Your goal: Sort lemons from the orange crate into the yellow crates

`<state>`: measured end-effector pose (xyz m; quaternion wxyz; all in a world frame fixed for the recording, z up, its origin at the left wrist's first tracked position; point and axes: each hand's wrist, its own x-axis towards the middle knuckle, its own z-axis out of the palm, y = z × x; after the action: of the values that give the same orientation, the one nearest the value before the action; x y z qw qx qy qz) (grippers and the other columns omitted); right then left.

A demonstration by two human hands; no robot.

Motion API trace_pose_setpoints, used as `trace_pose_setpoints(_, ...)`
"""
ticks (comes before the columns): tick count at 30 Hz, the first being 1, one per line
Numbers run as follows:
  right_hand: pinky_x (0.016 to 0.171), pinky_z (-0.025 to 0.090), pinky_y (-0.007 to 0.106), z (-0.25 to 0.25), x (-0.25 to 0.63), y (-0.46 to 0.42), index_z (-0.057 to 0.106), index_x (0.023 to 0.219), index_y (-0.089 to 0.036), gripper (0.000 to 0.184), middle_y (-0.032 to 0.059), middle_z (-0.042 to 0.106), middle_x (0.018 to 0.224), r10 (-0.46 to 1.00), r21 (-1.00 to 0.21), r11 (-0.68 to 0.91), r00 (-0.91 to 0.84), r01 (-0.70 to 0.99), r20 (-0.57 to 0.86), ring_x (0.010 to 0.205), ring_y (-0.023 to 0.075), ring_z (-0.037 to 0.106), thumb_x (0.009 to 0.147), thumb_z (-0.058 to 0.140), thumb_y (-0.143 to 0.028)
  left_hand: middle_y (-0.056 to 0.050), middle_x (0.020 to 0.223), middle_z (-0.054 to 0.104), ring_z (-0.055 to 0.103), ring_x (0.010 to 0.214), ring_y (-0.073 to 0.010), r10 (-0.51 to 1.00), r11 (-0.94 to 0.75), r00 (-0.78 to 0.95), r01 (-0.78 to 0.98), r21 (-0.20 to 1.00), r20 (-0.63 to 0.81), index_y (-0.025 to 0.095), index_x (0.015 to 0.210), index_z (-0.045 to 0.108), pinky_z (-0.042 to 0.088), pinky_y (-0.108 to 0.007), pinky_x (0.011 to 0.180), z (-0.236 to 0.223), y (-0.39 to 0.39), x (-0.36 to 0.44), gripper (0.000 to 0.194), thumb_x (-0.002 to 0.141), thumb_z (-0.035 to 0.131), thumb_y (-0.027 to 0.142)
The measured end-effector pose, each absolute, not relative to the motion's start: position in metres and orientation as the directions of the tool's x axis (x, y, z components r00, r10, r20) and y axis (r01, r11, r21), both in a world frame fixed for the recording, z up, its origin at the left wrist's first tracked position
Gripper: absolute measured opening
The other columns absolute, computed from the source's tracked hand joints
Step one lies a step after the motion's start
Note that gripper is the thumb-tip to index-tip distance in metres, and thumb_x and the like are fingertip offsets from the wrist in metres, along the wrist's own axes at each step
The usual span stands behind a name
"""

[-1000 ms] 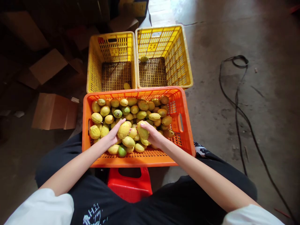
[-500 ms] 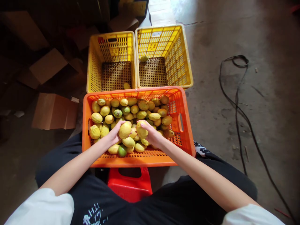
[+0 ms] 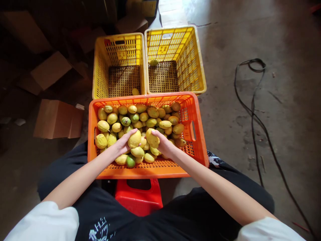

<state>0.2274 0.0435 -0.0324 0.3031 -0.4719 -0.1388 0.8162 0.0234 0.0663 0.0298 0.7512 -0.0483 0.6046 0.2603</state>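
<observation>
My left hand [image 3: 124, 142] is closed around a yellow lemon [image 3: 134, 139], thumb on top. Close to its right, my right hand [image 3: 162, 142] grips another lemon [image 3: 152, 138], its thumb also on the upper side. The two held lemons are a small gap apart, above the orange crate [image 3: 150, 173]. Beneath them the crate holds many loose lemons [image 3: 137, 152], mostly yellow. A green one [image 3: 130, 161] lies near the front, and a partly green one [image 3: 125, 121] farther back. My palms and fingers partly hide the fruit below.
Behind the orange crate stand a left yellow crate [image 3: 94, 67] and a right yellow crate [image 3: 202, 67], each with one fruit in it. A red stool [image 3: 139, 201] sits between my legs. Cardboard boxes [image 3: 59, 118] lie to the left; a black cable [image 3: 260, 120] crosses the floor at right.
Both hands have turned their lemons slightly, and the right-hand lemon now looks more tilted. The crates and the loose fruit stay where they were.
</observation>
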Motion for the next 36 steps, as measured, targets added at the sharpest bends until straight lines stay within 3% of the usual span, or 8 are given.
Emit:
trace_pose_setpoints(4,0.086,0.069,0.044,-0.029,0.227,0.047,0.073,0.097,-0.030,0.041,0.0073,0.085,0.094,0.607,-0.496,-0.793,-0.390,-0.354,-0.693,0.113,0.0379,0.083,0.076,0.091,-0.060,-0.015,0.108,0.086,0.088,0.094,-0.0319,0.299,0.871,0.176,-0.451,0.193,-0.938,0.018,0.132,0.077,0.076,-0.039,0.071,0.030,0.069,0.025,0.021,0.113,0.070,0.026)
trace_pose_setpoints(7,0.088,0.069,0.045,-0.028,0.225,0.046,0.071,0.096,-0.030,0.044,0.0069,0.085,0.096,0.603,-0.485,-0.796,-0.410,-0.361,-0.685,0.112,0.0373,0.083,0.074,0.093,-0.060,-0.017,0.110,0.086,0.089,0.091,-0.0319,0.289,0.877,0.218,-0.450,0.167,-0.932,0.016,0.137,0.076,0.076,-0.040,0.071,0.031,0.069,0.025,0.030,0.111,0.074,0.030)
trace_pose_setpoints(10,0.086,0.067,0.042,-0.030,0.225,0.043,0.070,0.100,-0.029,0.050,0.0044,0.083,0.097,0.634,-0.512,-0.770,-0.362,-0.381,-0.684,0.102,0.0321,0.082,0.072,0.101,-0.056,-0.016,0.106,0.086,0.088,0.090,-0.0319,0.311,0.879,0.222,-0.437,0.191,-0.924,0.016,0.136,0.076,0.074,-0.036,0.068,0.032,0.067,0.025,0.030,0.108,0.079,0.026)
trace_pose_setpoints(14,0.080,0.065,0.037,-0.031,0.227,0.040,0.068,0.108,-0.030,0.058,0.0004,0.079,0.101,0.660,-0.544,-0.742,-0.284,-0.393,-0.695,0.087,0.0234,0.079,0.070,0.110,-0.046,-0.009,0.096,0.083,0.085,0.081,-0.0248,0.358,0.886,0.211,-0.386,0.259,-0.910,0.020,0.127,0.074,0.069,-0.027,0.063,0.031,0.062,0.023,0.027,0.103,0.082,0.011)
trace_pose_setpoints(19,0.081,0.066,0.038,-0.030,0.228,0.041,0.066,0.101,-0.029,0.059,0.0011,0.081,0.099,0.651,-0.535,-0.752,-0.304,-0.385,-0.696,0.089,0.0249,0.082,0.067,0.111,-0.049,-0.006,0.095,0.082,0.083,0.081,-0.0233,0.350,0.888,0.224,-0.389,0.246,-0.909,0.025,0.125,0.070,0.072,-0.029,0.067,0.028,0.060,0.023,0.038,0.096,0.086,0.008)
trace_pose_setpoints(26,0.085,0.072,0.045,-0.025,0.226,0.044,0.072,0.098,-0.030,0.046,0.0096,0.086,0.098,0.584,-0.475,-0.809,-0.389,-0.346,-0.712,0.116,0.0393,0.084,0.074,0.094,-0.062,-0.008,0.097,0.083,0.086,0.089,-0.0303,0.344,0.877,0.170,-0.409,0.251,-0.923,0.024,0.134,0.073,0.074,-0.035,0.074,0.035,0.064,0.025,0.038,0.099,0.087,0.026)
trace_pose_setpoints(32,0.089,0.072,0.048,-0.024,0.228,0.046,0.076,0.105,-0.028,0.039,0.0102,0.087,0.102,0.581,-0.455,-0.811,-0.411,-0.368,-0.703,0.116,0.0392,0.084,0.079,0.084,-0.057,-0.014,0.099,0.084,0.086,0.092,-0.0349,0.304,0.895,0.195,-0.393,0.209,-0.933,0.017,0.128,0.076,0.072,-0.039,0.074,0.039,0.068,0.026,0.029,0.103,0.080,0.032)
trace_pose_setpoints(36,0.089,0.072,0.051,-0.026,0.228,0.047,0.076,0.114,-0.028,0.037,0.0101,0.087,0.105,0.547,-0.383,-0.828,-0.442,-0.409,-0.711,0.110,0.0377,0.086,0.085,0.077,-0.050,-0.013,0.096,0.083,0.082,0.080,-0.0262,0.350,0.879,0.185,-0.404,0.254,-0.918,0.014,0.119,0.076,0.067,-0.029,0.068,0.032,0.065,0.024,0.015,0.105,0.070,0.017)
